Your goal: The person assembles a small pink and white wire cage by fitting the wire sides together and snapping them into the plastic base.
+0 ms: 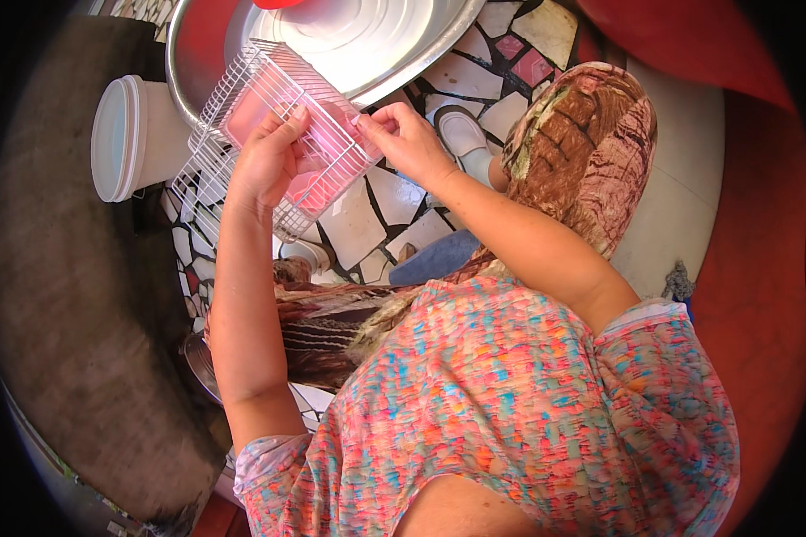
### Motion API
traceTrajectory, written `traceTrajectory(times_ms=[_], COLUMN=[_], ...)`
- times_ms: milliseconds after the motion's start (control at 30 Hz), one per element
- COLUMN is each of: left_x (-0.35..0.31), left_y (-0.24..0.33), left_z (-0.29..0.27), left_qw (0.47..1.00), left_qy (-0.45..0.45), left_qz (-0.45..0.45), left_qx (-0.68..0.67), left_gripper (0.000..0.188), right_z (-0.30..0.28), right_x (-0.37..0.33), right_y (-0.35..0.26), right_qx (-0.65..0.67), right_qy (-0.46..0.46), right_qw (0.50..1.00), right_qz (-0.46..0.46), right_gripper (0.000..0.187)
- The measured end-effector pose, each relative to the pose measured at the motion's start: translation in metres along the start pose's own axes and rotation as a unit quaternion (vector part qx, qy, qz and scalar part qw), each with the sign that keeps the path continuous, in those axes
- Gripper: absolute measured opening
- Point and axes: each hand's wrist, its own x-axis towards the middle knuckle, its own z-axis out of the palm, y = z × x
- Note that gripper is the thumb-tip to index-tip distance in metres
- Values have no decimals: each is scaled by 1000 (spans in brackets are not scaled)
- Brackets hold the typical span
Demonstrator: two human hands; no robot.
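Closest in, you've got the person's short-sleeved top, a busy mix of pink, orange and turquoise dabs. Past that are brown patterned trousers, knees spread wide, with a rounded blue thing peeking out between the legs, partly covered by them so I can't really say what it is.

Now the main bit: a pale wire cage is held up in front of the knees, tilted, over the floor, overlapping the near rim of the basin from this angle. There's pink plastic behind the bars. The left hand is gripping the cage, thumb lying across the wires and the rest of the fingers mostly out of sight. The right hand has its thumb and fingers pinched together right at the cage's right edge; can't tell if it's got a wire or some small bit in there.

Below that is the floor, broken pale tiles with dark gaps and the odd pinkish piece. One grey-and-white shoe sits on it, just right of the cage.

Further out, a white bucket is off to the left, near the cage, and a big shiny metal basin fills the top, with something red just poking into view over it.
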Motion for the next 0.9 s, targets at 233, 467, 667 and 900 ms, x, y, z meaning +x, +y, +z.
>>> traceTrajectory(times_ms=[233,467,667,900], left_x=[3,0,2,0], left_y=[-9,-3,-4,-1], left_z=[2,7,4,16], left_qw=[1000,999,997,997], left_qy=[11,7,16,36], left_qz=[-9,-14,-23,-16], left_qx=[12,29,74,73], left_gripper=[21,22,25,38], right_z=[-11,-12,-13,-14], right_x=[14,23,13,13], right_y=[-12,-4,-14,-18], right_qx=[-45,47,177,162], right_qy=[-69,-151,-150,-128], right_qw=[990,967,931,930], right_qz=[111,199,281,304], right_gripper=[61,40,26,24])
